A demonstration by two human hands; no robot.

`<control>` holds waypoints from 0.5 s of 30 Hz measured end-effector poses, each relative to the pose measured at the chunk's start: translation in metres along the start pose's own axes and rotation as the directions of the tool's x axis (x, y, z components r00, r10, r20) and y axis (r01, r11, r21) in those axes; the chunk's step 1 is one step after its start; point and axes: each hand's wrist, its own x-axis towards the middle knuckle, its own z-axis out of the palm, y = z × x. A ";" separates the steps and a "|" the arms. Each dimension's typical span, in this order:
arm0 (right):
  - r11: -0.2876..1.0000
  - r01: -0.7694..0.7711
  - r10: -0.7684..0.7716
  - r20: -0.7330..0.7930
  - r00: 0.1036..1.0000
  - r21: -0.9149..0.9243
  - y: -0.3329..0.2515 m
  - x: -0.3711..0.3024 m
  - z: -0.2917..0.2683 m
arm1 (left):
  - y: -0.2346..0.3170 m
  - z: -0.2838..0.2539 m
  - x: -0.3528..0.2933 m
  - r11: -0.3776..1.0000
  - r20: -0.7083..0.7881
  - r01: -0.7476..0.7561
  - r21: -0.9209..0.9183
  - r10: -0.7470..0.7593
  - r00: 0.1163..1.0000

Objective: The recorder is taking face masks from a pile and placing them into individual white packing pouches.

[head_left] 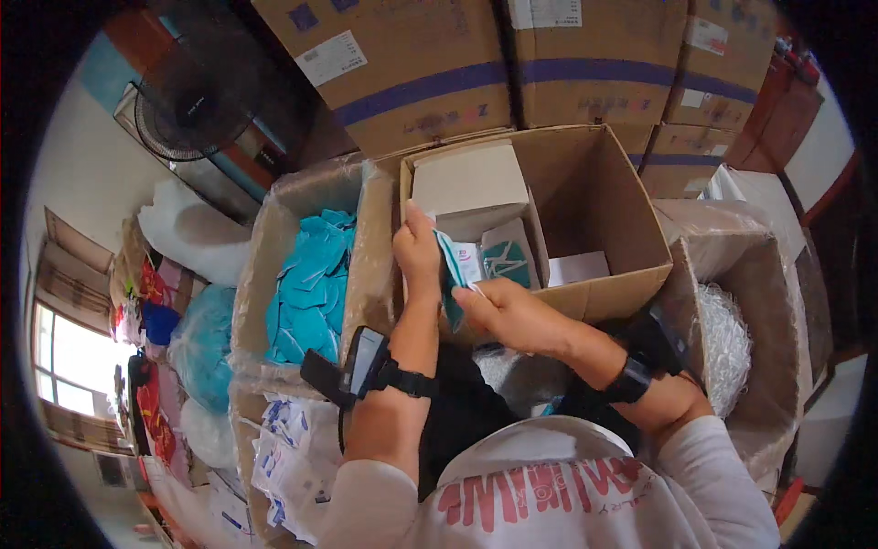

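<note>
Head view: a teal-and-white packet (pixel 460 265) stands on edge between my hands, above the near rim of an open carton (pixel 622 291). I judge it light and thin, bending easily, its face perhaps slick; squeezing would likely crease it, so I'd take it by the edges with flat fingers and thumbs. My left hand (pixel 418 245) grasps its left side, thumb up; my right hand (pixel 501 311) pinches its lower right edge, though some fingertips are hidden. Just beyond, inside the carton, are similar teal-and-white packs (pixel 508 261) and a white box (pixel 466 178). Farther out, loose teal pieces (pixel 313 284) fill a carton to my left, clear strands (pixel 725 348) lie in another to my right, and stacked cartons (pixel 594 91) rise behind.
</note>
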 end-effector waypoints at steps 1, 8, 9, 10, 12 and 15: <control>0.998 0.038 -0.040 -0.035 0.999 -0.041 0.005 -0.002 0.000 | -0.001 0.005 -0.002 0.999 0.002 0.033 -0.018 -0.033 0.999; 0.996 -0.085 0.089 -0.243 0.966 0.026 0.002 -0.033 -0.018 | -0.007 0.053 -0.009 0.991 0.071 0.024 -0.131 -0.015 0.997; 0.989 -0.135 0.146 -0.220 0.964 0.066 0.005 -0.039 -0.025 | -0.005 0.063 -0.013 0.996 0.100 0.037 -0.085 -0.028 0.995; 0.983 -0.159 0.177 -0.223 0.959 0.097 0.004 -0.043 -0.028 | 0.000 0.069 -0.014 0.993 0.135 0.015 -0.121 0.002 0.991; 0.965 -0.213 0.244 -0.227 0.943 0.153 0.004 -0.058 -0.036 | -0.018 0.083 -0.001 0.999 0.123 -0.019 -0.031 0.023 0.992; 0.934 0.010 -0.069 -0.150 0.986 -0.358 -0.007 -0.130 -0.044 | -0.080 -0.013 0.111 0.896 -0.290 0.408 -0.173 -0.443 0.848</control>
